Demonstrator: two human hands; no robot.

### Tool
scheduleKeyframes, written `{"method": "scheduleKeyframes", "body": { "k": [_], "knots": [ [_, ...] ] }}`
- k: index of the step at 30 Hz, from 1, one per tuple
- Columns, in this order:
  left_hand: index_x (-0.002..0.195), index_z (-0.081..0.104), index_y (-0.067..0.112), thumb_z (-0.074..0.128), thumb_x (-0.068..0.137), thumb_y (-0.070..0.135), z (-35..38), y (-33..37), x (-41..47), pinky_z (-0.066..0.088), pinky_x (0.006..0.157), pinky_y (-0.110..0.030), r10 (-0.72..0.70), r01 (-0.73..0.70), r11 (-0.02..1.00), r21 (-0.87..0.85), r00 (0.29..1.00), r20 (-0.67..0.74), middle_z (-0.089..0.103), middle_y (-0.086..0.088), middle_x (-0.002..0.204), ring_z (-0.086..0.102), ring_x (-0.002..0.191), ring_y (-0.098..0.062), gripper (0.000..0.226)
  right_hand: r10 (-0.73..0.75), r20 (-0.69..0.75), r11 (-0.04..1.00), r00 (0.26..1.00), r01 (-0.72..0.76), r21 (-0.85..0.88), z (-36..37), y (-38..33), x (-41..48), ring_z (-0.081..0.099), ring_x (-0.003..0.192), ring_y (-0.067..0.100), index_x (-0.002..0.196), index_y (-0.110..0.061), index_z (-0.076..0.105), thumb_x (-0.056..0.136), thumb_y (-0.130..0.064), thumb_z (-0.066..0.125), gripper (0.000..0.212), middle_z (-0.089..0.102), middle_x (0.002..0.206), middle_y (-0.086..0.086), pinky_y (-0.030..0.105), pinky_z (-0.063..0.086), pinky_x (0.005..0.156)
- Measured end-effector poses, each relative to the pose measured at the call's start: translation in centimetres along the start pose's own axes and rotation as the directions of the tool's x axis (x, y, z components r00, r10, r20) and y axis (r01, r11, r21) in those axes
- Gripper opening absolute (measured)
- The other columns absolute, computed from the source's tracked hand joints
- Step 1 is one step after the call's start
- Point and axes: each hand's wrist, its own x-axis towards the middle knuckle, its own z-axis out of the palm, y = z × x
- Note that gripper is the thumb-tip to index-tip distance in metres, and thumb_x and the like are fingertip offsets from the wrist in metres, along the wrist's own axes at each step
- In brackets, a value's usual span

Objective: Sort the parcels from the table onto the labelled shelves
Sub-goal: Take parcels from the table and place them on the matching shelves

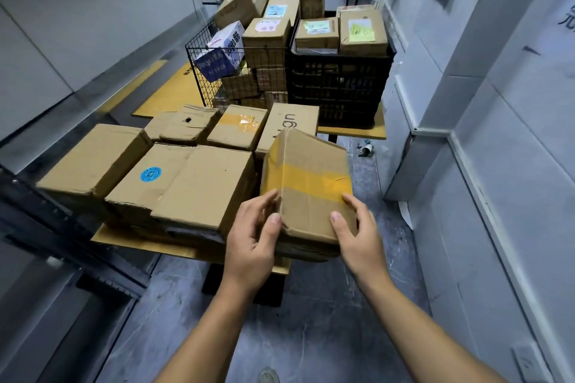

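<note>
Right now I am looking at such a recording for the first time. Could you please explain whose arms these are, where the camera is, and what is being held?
There is no machine here: a person works with bare hands. The single picture comes from a camera worn on the person's head, looking forward and down, so both arms enter from the bottom edge. The left hand and the right hand grip one taped parcel, a cardboard box with yellow tape, at its near corners, thumbs on top. It is at the right end of a low table crowded with other cardboard parcels, among them a blue-sticker parcel. Further back, more boxes fill a wire basket and a black crate.
</note>
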Motion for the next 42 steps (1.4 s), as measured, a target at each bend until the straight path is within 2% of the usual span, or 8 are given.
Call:
{"method": "scheduleKeyframes", "body": {
  "k": [7, 14, 19, 23, 30, 35, 39, 42],
  "knots": [
    [0.124, 0.055, 0.039, 0.049, 0.087, 0.052, 2.3, 0.5, 0.2, 0.038, 0.100, -0.016, -0.090, 0.097, 0.988, 0.123, 0.994, -0.064, 0.049, 0.008, 0.131, 0.045, 0.120, 0.004, 0.039, -0.068, 0.013, 0.988, 0.998, 0.065, 0.142, -3.3, 1.3, 0.0, 0.051, 0.121, 0.001, 0.130, -0.049, 0.050, 0.085, -0.054, 0.059, 0.046, 0.052, 0.136, -0.010, 0.023, 0.043, 0.101],
    [0.128, 0.050, 0.051, 0.065, 0.075, 0.060, 3.1, 1.1, -0.6, 0.048, 0.100, -0.047, -0.231, 0.232, 0.931, -0.282, 0.972, 0.035, 0.053, 0.010, 0.136, 0.054, 0.124, -0.012, 0.055, -0.171, 0.112, 0.984, 0.979, 0.163, 0.074, -5.1, 0.6, 0.4, 0.054, 0.119, 0.008, 0.125, -0.054, 0.052, 0.090, -0.050, 0.052, 0.035, 0.052, 0.133, -0.012, 0.047, 0.049, 0.101],
    [0.128, 0.047, 0.053, 0.065, 0.077, 0.054, 2.9, 1.5, -0.7, 0.046, 0.103, -0.045, -0.125, 0.121, 0.987, -0.107, 0.991, -0.037, 0.048, 0.012, 0.136, 0.047, 0.128, -0.009, 0.054, -0.171, 0.204, 0.983, 0.964, 0.182, -0.035, -4.8, -1.6, 0.9, 0.041, 0.135, 0.006, 0.140, -0.024, 0.052, 0.089, -0.070, 0.051, 0.069, 0.046, 0.147, -0.003, 0.027, 0.035, 0.110],
    [0.131, 0.043, 0.050, 0.061, 0.081, 0.050, 3.4, 2.8, -0.4, 0.044, 0.104, -0.035, 0.027, -0.025, 0.997, 0.079, 0.999, -0.023, 0.044, 0.009, 0.132, 0.046, 0.125, -0.006, 0.054, -0.113, 0.208, 0.972, 0.972, 0.065, 0.225, -3.9, -2.5, 0.7, 0.061, 0.116, 0.005, 0.133, -0.030, 0.048, 0.070, -0.075, 0.064, 0.079, 0.063, 0.126, -0.012, 0.037, 0.054, 0.098],
    [0.136, 0.048, 0.036, 0.057, 0.087, 0.033, 2.2, 3.7, 0.2, 0.049, 0.100, -0.038, -0.092, 0.080, 0.982, -0.172, 0.994, -0.065, 0.059, 0.008, 0.125, 0.056, 0.119, -0.008, 0.049, 0.006, 0.205, 0.756, 0.979, -0.139, 0.640, -5.1, -2.2, 2.2, 0.062, 0.118, 0.028, 0.122, -0.040, 0.051, 0.075, -0.044, 0.080, 0.055, 0.065, 0.126, 0.006, 0.058, 0.051, 0.099],
    [0.139, 0.041, 0.047, 0.062, 0.080, 0.059, 1.4, 2.2, 1.1, 0.044, 0.105, -0.044, -0.191, 0.186, 0.978, -0.093, 0.980, -0.057, 0.047, 0.013, 0.138, 0.048, 0.126, -0.003, 0.064, 0.012, 0.344, 0.673, 0.939, -0.262, 0.692, -5.3, -1.8, 2.7, 0.059, 0.124, 0.031, 0.139, -0.027, 0.047, 0.048, -0.059, 0.093, 0.108, 0.067, 0.128, 0.005, 0.062, 0.044, 0.105],
    [0.134, 0.047, 0.044, 0.068, 0.075, 0.057, 0.9, 2.4, 0.4, 0.048, 0.100, -0.048, -0.230, 0.206, 0.955, -0.215, 0.969, -0.093, 0.054, 0.007, 0.136, 0.055, 0.123, -0.014, 0.064, -0.041, 0.410, 0.723, 0.911, -0.256, 0.642, -5.4, -3.1, 2.7, 0.059, 0.123, 0.031, 0.133, -0.029, 0.051, 0.071, -0.049, 0.084, 0.073, 0.067, 0.125, 0.005, 0.060, 0.044, 0.106],
    [0.131, 0.049, 0.048, 0.069, 0.073, 0.059, -0.1, 2.4, -0.3, 0.050, 0.099, -0.043, -0.196, 0.172, 0.976, -0.133, 0.961, -0.197, 0.053, 0.011, 0.134, 0.055, 0.121, -0.009, 0.063, -0.115, 0.255, 0.864, 0.960, -0.029, 0.502, -4.6, -4.0, 2.7, 0.064, 0.105, 0.011, 0.123, -0.054, 0.048, 0.098, -0.017, 0.058, 0.046, 0.056, 0.123, -0.002, 0.052, 0.054, 0.094]
  ]
}}
